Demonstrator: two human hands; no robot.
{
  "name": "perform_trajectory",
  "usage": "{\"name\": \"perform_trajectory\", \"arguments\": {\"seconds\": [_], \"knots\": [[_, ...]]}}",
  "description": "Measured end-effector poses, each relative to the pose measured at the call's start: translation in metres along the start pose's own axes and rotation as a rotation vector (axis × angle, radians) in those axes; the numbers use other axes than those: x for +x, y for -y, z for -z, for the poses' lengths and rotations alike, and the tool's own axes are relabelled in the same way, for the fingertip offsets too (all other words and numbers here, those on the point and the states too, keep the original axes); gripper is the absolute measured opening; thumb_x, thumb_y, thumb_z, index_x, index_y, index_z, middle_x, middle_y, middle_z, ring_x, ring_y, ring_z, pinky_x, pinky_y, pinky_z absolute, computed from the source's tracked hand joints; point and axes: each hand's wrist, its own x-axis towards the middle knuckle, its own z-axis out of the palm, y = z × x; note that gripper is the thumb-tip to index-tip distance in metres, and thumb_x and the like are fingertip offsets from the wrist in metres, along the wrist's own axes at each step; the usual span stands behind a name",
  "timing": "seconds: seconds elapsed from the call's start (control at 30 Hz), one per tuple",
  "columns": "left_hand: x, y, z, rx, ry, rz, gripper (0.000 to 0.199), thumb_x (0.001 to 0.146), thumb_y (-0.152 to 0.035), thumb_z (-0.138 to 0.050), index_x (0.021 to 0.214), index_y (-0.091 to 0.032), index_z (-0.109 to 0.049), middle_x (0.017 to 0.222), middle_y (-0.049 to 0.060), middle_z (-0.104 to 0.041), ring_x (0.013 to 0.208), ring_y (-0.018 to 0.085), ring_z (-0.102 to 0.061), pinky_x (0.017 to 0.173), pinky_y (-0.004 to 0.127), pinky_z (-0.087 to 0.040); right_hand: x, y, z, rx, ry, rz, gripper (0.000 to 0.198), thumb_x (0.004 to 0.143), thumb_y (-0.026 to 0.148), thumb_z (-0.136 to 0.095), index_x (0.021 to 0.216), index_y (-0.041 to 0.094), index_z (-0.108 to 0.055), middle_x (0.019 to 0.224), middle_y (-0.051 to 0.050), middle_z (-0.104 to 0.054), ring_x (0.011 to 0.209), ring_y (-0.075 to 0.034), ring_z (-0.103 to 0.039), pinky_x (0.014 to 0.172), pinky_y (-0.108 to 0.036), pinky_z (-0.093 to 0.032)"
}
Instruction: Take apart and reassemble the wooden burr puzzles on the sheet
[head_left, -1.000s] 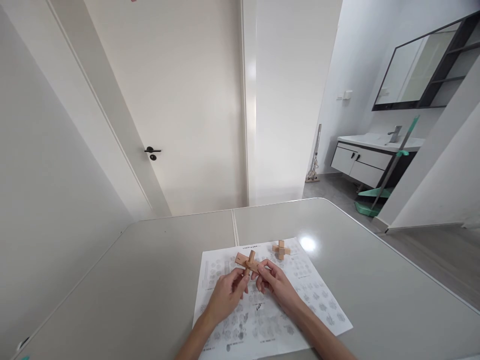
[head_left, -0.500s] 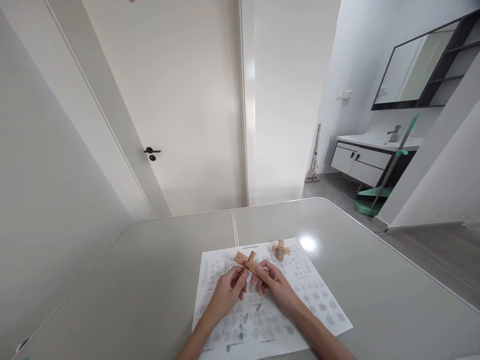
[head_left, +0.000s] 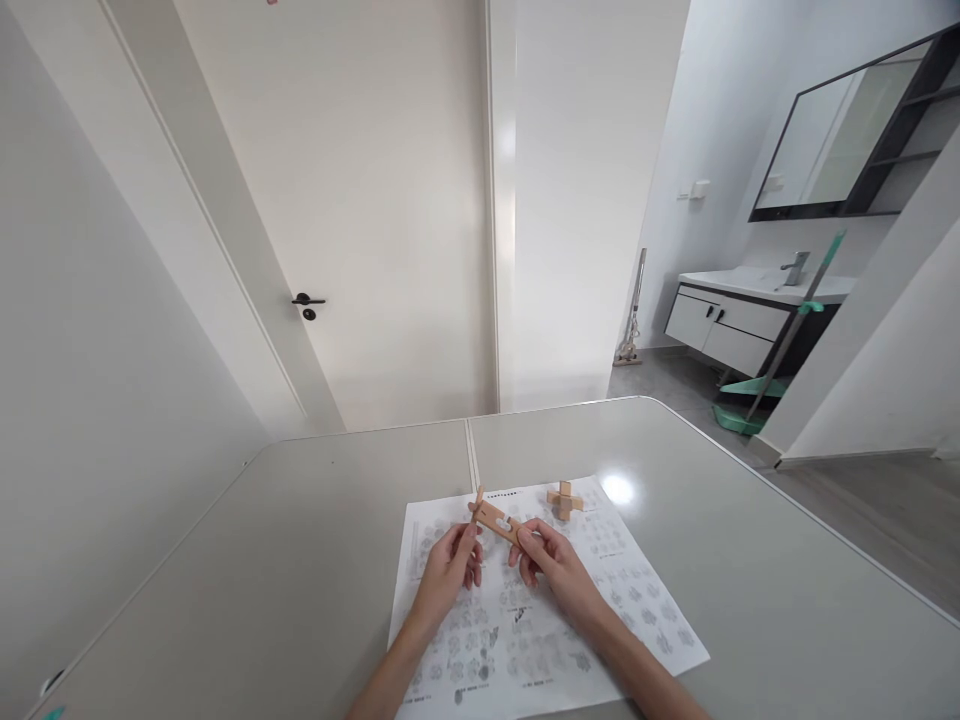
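My right hand (head_left: 553, 562) pinches the near end of a flat wooden puzzle piece (head_left: 491, 517), which has a cut-out in its middle and points up to the left. My left hand (head_left: 452, 562) holds a thin wooden puzzle stick (head_left: 479, 495) upright between thumb and fingers, at the far end of the flat piece. Whether stick and flat piece touch there, I cannot tell. Both hands are over a printed paper sheet (head_left: 645, 650). On its upper right part stands a small cross-shaped wooden puzzle (head_left: 564, 501), apart from both hands.
The sheet lies on a grey table (head_left: 300, 560) with a seam and rounded far corners. Beyond it are a white door (head_left: 390, 220), a washbasin cabinet (head_left: 727, 320), a mop (head_left: 634, 310) and a green dustpan (head_left: 739, 420).
The stick, which crossed the middle of the flat piece, is now at its far left end, and the cut-out shows. My left hand has shifted slightly left, away from my right.
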Motion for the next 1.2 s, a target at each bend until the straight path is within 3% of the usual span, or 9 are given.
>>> {"name": "perform_trajectory", "arguments": {"seconds": [0.2,0.33,0.47,0.6,0.77,0.9,1.2], "knots": [[0.002,-0.011,0.012,-0.268,-0.135,0.056,0.053,0.082,-0.068,-0.067,0.095,-0.016,-0.061,0.074,-0.003,-0.054,0.049,0.007,-0.047,0.048,0.022,-0.036,0.000,-0.010,-0.001,-0.217,-0.024,0.072,0.046,0.094,0.067,-0.052,0.082,0.023,-0.058,0.067,-0.001,-0.065,0.055,-0.016,-0.050,0.057,-0.030,-0.041],[0.001,-0.011,0.014,-0.256,-0.135,0.062,0.049,0.081,-0.066,-0.069,0.085,-0.019,-0.055,0.071,-0.005,-0.051,0.050,0.007,-0.046,0.049,0.021,-0.036,0.000,-0.015,-0.003,-0.353,-0.017,0.108,0.045,0.096,0.064,-0.050,0.079,0.024,-0.057,0.064,0.000,-0.064,0.058,-0.019,-0.054,0.059,-0.030,-0.040],[0.000,-0.009,0.010,-0.242,-0.123,0.052,0.050,0.083,-0.067,-0.065,0.090,-0.019,-0.054,0.069,-0.006,-0.051,0.048,0.007,-0.045,0.046,0.021,-0.034,0.001,-0.018,-0.003,-0.448,-0.042,0.114,0.044,0.097,0.062,-0.049,0.076,0.024,-0.056,0.063,0.000,-0.062,0.057,-0.020,-0.052,0.058,-0.030,-0.035],[0.000,-0.006,0.006,-0.175,-0.085,0.015,0.051,0.087,-0.069,-0.059,0.096,-0.019,-0.056,0.065,-0.007,-0.047,0.044,0.006,-0.038,0.044,0.020,-0.032,0.002,-0.024,0.000,-0.601,-0.156,0.128,0.042,0.098,0.058,-0.049,0.072,0.025,-0.054,0.062,-0.001,-0.057,0.058,-0.021,-0.050,0.060,-0.032,-0.035],[-0.001,0.001,0.000,-0.043,0.006,-0.008,0.052,0.088,-0.071,-0.053,0.096,-0.019,-0.057,0.062,-0.009,-0.041,0.042,0.005,-0.028,0.042,0.019,-0.026,0.002,-0.033,0.003,-0.738,-0.268,0.203,0.030,0.099,0.050,-0.052,0.082,0.026,-0.060,0.079,-0.007,-0.065,0.073,-0.027,-0.058,0.068,-0.036,-0.039],[-0.005,0.003,-0.004,0.042,0.074,-0.029,0.051,0.091,-0.069,-0.051,0.092,-0.019,-0.059,0.060,-0.009,-0.037,0.046,0.007,-0.027,0.044,0.020,-0.025,0.002,-0.036,0.004,-0.874,-0.243,0.278,0.024,0.101,0.042,-0.050,0.088,0.025,-0.060,0.083,-0.008,-0.065,0.079,-0.029,-0.059,0.071,-0.038,-0.039],[-0.010,0.003,-0.006,0.213,0.090,-0.084,0.054,0.093,-0.068,-0.047,0.088,-0.017,-0.062,0.058,-0.008,-0.030,0.052,0.011,-0.029,0.052,0.023,-0.028,0.001,-0.037,0.001,-1.126,-0.190,0.366,0.022,0.102,0.030,-0.047,0.084,0.023,-0.055,0.080,-0.005,-0.063,0.078,-0.025,-0.057,0.073,-0.036,-0.040]]}}
